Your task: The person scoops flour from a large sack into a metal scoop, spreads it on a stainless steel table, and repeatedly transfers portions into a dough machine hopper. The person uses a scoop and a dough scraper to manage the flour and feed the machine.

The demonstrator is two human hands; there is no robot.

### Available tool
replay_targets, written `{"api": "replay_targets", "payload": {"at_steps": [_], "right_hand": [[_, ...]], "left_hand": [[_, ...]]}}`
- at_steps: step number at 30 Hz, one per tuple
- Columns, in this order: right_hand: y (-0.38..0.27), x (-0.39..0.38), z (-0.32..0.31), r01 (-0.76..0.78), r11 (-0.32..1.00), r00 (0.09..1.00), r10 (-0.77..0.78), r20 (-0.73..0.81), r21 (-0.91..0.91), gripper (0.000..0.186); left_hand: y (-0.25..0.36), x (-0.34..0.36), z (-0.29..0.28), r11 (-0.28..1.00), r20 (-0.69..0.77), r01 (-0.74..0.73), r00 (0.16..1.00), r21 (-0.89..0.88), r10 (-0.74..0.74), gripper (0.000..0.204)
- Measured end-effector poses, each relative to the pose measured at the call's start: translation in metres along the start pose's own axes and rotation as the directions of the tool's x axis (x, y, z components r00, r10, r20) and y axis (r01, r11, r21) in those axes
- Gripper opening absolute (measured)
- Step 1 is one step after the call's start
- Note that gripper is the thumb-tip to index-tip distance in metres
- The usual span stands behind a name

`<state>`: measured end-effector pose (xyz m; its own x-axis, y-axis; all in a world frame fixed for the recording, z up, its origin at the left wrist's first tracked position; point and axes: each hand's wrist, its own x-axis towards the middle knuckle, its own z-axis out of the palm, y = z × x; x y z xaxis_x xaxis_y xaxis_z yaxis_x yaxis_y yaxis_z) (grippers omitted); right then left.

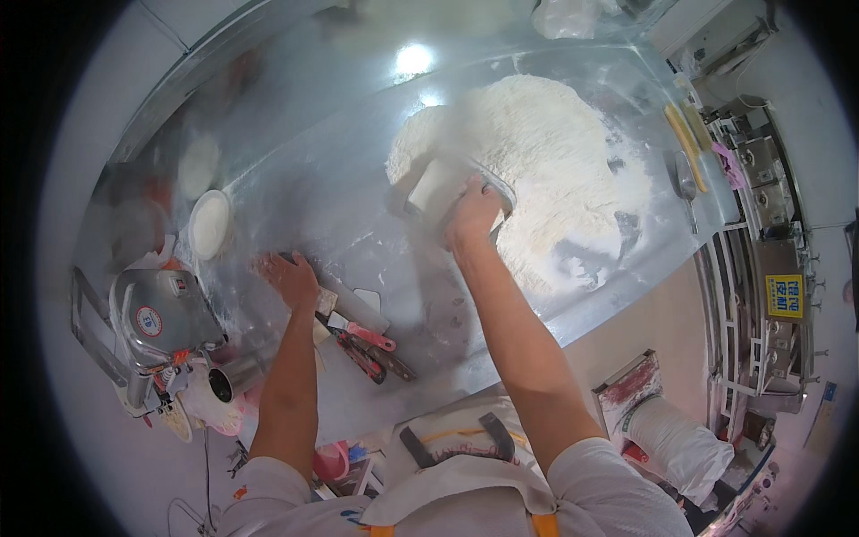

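Observation:
My right hand (475, 213) grips the rim of a rectangular metal container (508, 193) at the near left side of a large heap of white flour (548, 148). Something pale, apparently flour, shows inside it; part of it is blurred. My left hand (293, 280) lies on the metal table (340, 215), fingers apart and holding nothing. Just right of that hand are a scraper with a red handle (365, 335), a dark-handled knife (394, 360) and a red-and-black tool (361, 356). A white bowl (211, 225) of pale powder stands beyond my left hand.
A grey metal machine (164, 313) stands at the left, with a metal cylinder (234, 378) beside it. A metal ladle (685, 177) and a yellow stick (684, 143) lie at the table's right end. Below the near edge is a white sack (676, 445).

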<state>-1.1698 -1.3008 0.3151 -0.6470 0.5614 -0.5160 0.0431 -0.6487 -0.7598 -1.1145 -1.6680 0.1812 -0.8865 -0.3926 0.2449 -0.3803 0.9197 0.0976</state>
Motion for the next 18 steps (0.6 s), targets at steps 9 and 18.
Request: {"api": "replay_targets", "payload": {"at_steps": [9, 18], "right_hand": [[-0.115, 0.034, 0.000, -0.184, 0.937, 0.982, 0.166, 0.085, 0.296, 0.017], [-0.186, 0.008, -0.007, -0.288, 0.861, 0.957, 0.249, 0.148, 0.418, 0.016]], "left_hand": [[0.001, 0.005, -0.005, 0.998, 0.033, 0.053, 0.998, 0.038, -0.054, 0.063], [-0.005, 0.010, 0.003, 0.997, -0.013, 0.038, 0.999, 0.060, -0.038, 0.063]]}}
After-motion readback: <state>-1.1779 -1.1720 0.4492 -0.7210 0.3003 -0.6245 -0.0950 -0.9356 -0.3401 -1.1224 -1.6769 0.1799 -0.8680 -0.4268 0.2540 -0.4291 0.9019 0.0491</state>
